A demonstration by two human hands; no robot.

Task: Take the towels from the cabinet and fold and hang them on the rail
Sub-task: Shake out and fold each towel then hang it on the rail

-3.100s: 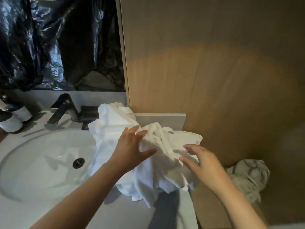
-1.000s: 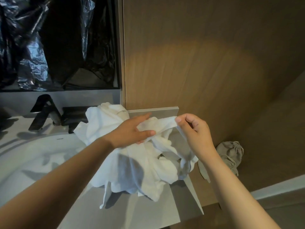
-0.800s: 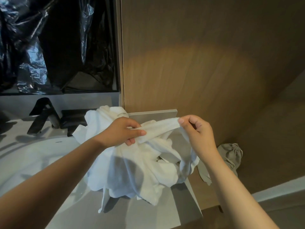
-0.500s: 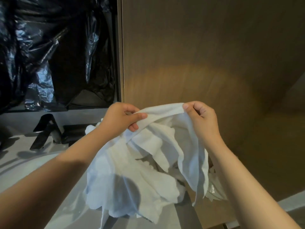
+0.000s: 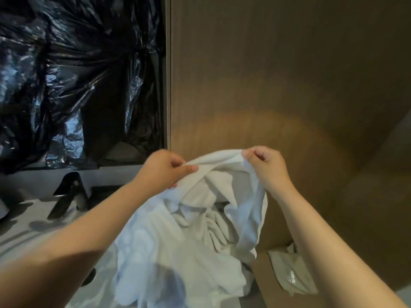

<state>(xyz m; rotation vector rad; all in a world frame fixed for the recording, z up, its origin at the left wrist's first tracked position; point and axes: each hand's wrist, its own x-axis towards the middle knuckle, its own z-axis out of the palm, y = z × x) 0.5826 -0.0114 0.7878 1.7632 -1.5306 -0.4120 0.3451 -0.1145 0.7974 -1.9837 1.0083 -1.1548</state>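
The left hand (image 5: 163, 170) had its fingers curled, its thumb clamping the top edge of a white towel (image 5: 178, 252) against them. The right hand (image 5: 264, 167) pinched the same edge a little farther along, fingers tucked in tight. Between them the edge ran taut in front of a wooden panel (image 5: 278, 74), while the rest of the towel hung down in crumpled folds onto the right end of the grey countertop (image 5: 26, 236). A black faucet (image 5: 69, 194) stood to the left, under black plastic sheeting (image 5: 66, 74). A grey cloth (image 5: 291, 276) lay low at the right.
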